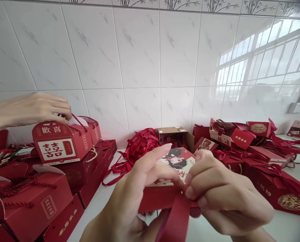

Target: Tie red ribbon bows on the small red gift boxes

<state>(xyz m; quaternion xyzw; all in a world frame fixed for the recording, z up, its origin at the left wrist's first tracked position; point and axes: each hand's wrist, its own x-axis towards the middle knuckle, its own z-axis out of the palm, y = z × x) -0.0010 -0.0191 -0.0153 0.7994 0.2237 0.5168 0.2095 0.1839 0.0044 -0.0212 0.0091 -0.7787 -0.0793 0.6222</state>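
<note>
A red gift box (155, 198) with a cartoon figure on its cream and red top is held up in the middle. My left hand (139, 188) grips it from the left, its index finger bent against the front edge and its thumb hidden underneath. My right hand (222, 191) is closed at the box's front right edge, its fingertips pinching a dark red ribbon (176, 218). The ribbon hangs down the front from a small gold-coloured spot beside the fingertips.
Another person's hand (49, 107) touches a red box with rope handles (84, 143) at the left. More red boxes (39, 205) stand below. A ribbon pile (144, 141) and cardboard box (173, 131) lie behind; ribboned boxes (273, 181) crowd the right.
</note>
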